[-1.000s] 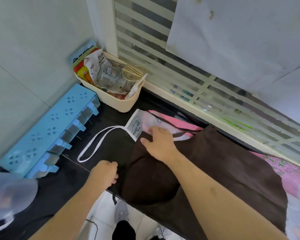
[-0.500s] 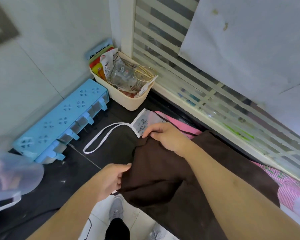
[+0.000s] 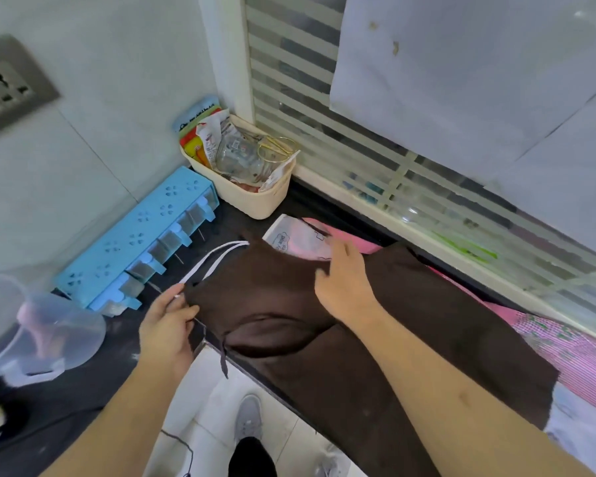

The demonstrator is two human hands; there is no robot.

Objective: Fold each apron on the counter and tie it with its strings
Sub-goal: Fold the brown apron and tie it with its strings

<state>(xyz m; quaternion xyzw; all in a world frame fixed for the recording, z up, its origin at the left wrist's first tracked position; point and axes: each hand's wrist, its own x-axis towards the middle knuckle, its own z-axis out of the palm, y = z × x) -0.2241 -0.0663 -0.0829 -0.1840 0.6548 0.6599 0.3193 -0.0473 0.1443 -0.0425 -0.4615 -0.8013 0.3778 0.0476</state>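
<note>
Now left hand (image 3: 167, 325) pinches the brown apron (image 3: 375, 325) corner at the counter (image 3: 83, 390) edge; right hand (image 3: 344, 284) presses it flat-fingered.

I see a black counter (image 3: 93, 383) in a corner of pale tiled wall (image 3: 93, 63) carrying a grey socket plate (image 3: 7, 87). Striped frosted window (image 3: 324, 98) partly covered by white paper sheets (image 3: 461, 63). White tiled floor (image 3: 207, 401) below. Even daylight.

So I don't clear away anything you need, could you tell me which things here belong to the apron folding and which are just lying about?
Part of the job:
brown apron
pink apron beneath it
white strings

Just lying about:
blue rack
cream basket
clear jug
</note>
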